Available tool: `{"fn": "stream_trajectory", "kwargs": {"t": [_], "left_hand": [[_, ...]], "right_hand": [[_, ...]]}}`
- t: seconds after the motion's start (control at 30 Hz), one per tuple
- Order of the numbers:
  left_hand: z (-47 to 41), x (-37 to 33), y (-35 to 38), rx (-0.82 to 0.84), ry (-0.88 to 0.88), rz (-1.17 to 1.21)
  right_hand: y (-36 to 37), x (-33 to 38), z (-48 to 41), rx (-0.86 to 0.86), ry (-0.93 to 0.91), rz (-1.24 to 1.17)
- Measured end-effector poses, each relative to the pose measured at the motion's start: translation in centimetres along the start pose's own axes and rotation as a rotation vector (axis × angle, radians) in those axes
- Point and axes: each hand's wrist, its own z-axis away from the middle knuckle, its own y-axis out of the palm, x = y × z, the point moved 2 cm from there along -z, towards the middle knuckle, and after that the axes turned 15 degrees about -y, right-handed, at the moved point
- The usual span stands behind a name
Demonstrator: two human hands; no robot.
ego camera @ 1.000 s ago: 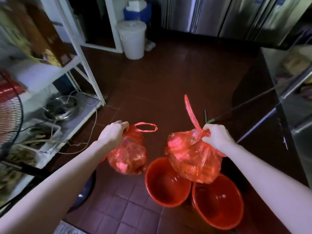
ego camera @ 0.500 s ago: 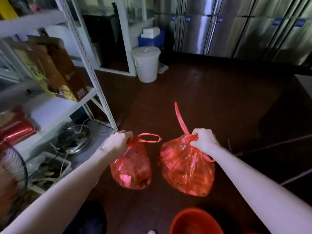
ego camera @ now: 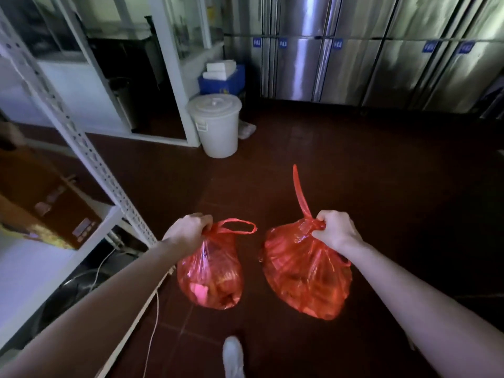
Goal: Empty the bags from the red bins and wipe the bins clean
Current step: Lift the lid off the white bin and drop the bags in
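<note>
Each hand is clamped on a hanging bag, left hand (ego camera: pixel 188 230) on the small bag (ego camera: pixel 210 276), right hand (ego camera: pixel 336 230) on the big bag (ego camera: pixel 305 279), with the white bucket (ego camera: pixel 216 124) straight ahead, nearer the left hand.

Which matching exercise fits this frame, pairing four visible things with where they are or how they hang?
Things
1. smaller red bag
2. larger red bag
3. white lidded bucket
4. brown carton

Places or states
A. on the white shelf rack at the left
B. hanging from the right hand
C. standing on the floor by the white frame
D. hanging from the left hand

Pairs: 1-D, 2-B, 3-C, 4-A
</note>
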Motion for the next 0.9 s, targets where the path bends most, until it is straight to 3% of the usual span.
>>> {"fn": "stream_trajectory", "kwargs": {"t": [0.17, 0.5, 0.9], "left_hand": [[-14.9, 0.8, -1.9, 0.015, 0.079, 0.03], [-43.7, 0.2, -5.0, -0.013, 0.154, 0.106], [-79.9, -2.5, -6.4, 0.05, 0.161, 0.101]], "right_hand": [[-1.0, -1.0, -12.9, 0.014, 0.084, -0.017], [-2.0, -6.2, -39.9, -0.068, 0.07, 0.006], [-3.1, -11.8, -77.7, 0.02, 0.02, -0.048]]}}
